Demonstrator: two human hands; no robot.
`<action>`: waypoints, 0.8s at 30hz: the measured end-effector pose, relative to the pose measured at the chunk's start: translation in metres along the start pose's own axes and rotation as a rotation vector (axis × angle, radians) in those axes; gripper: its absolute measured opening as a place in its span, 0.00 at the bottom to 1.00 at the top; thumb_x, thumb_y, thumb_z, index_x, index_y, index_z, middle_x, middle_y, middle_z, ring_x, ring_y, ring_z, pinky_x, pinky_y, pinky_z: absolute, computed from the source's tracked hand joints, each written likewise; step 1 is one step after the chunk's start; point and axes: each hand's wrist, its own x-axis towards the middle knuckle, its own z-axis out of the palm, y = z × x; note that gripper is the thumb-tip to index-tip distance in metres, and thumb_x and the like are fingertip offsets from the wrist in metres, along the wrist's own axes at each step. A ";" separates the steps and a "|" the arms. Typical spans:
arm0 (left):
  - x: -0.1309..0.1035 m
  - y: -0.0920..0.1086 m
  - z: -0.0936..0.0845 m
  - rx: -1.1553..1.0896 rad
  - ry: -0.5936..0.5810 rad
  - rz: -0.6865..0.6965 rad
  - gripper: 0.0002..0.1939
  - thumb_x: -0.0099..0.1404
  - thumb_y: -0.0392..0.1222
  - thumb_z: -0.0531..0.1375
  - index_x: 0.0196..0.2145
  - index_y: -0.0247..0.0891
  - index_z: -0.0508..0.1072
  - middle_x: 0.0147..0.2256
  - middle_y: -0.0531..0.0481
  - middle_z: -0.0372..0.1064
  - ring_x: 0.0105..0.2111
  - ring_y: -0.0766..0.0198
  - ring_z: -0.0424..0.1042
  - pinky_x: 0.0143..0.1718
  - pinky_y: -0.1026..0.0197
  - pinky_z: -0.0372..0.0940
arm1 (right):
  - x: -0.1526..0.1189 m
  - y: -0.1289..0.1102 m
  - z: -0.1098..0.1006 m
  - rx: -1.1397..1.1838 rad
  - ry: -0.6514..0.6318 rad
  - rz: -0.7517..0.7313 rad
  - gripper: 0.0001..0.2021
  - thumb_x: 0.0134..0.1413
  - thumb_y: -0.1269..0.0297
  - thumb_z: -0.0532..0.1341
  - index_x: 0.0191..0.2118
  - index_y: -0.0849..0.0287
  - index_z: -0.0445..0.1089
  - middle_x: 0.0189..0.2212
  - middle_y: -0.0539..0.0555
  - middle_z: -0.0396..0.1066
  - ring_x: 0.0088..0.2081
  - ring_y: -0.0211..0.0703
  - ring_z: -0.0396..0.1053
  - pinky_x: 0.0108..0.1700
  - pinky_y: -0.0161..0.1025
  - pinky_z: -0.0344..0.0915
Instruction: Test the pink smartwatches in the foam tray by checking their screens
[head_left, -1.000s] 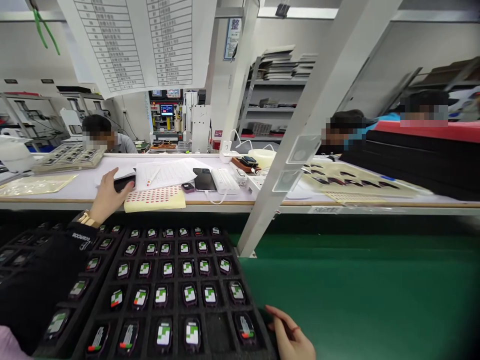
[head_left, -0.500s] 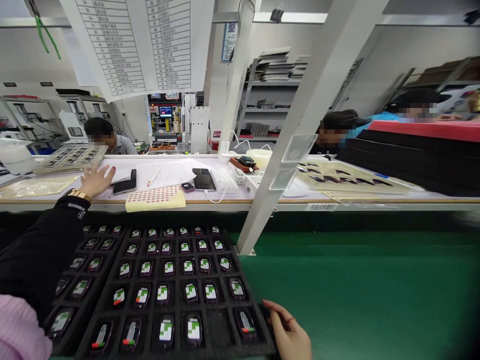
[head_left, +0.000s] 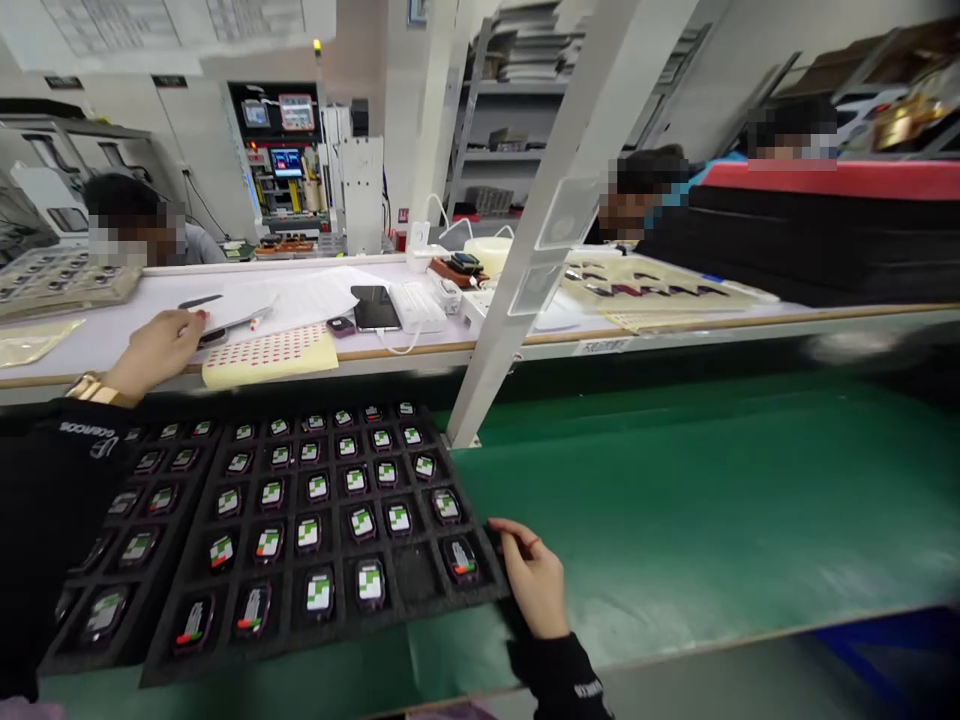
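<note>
My left hand (head_left: pixel 159 352) reaches over the white shelf, its fingers closed at a thin, flat, greyish thing (head_left: pixel 241 318). Blur hides whether that is a phone or paper. My right hand (head_left: pixel 534 575) is at the right edge of a black foam tray (head_left: pixel 416 572), fingers curled against the rim. Smartwatches (head_left: pixel 370 582) with green-and-white screens fill most of its pockets; a few screens are dark with a red-green mark (head_left: pixel 460 560). One front-row pocket has no watch. A second foam tray (head_left: pixel 135 600) of watches lies to the left, partly under my left sleeve.
On the shelf lie a sticker sheet (head_left: pixel 270 357), a phone (head_left: pixel 375 308) with a cable, and a white power strip (head_left: pixel 417 305). A slanted white post (head_left: pixel 517 270) stands right of the tray. Black foam trays (head_left: pixel 810 240) are stacked at the right. Co-workers sit beyond the shelf.
The view has tilted down and turned slightly right. My left hand has gone from lying spread on the papers beside a phone to closed fingers. My right hand stays at the tray's edge.
</note>
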 end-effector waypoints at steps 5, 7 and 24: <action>-0.077 0.062 -0.008 -0.131 0.236 0.090 0.26 0.76 0.48 0.45 0.57 0.27 0.71 0.57 0.37 0.67 0.61 0.50 0.62 0.66 0.48 0.54 | -0.013 -0.015 -0.004 -0.012 0.041 -0.009 0.28 0.59 0.43 0.55 0.45 0.65 0.77 0.42 0.61 0.76 0.40 0.51 0.75 0.46 0.43 0.70; -0.120 0.084 -0.006 -0.202 0.215 0.141 0.22 0.76 0.50 0.47 0.53 0.36 0.74 0.52 0.45 0.71 0.56 0.54 0.68 0.63 0.53 0.60 | -0.018 -0.031 -0.007 -0.030 0.009 -0.076 0.27 0.63 0.44 0.56 0.49 0.64 0.76 0.42 0.60 0.76 0.45 0.52 0.74 0.51 0.44 0.68; -0.304 0.136 0.078 -0.311 -0.500 0.072 0.19 0.77 0.40 0.44 0.41 0.37 0.74 0.36 0.42 0.66 0.38 0.46 0.67 0.42 0.43 0.63 | -0.045 -0.120 0.070 -0.508 -0.903 -0.759 0.07 0.69 0.75 0.58 0.39 0.65 0.73 0.40 0.57 0.68 0.43 0.48 0.66 0.49 0.45 0.62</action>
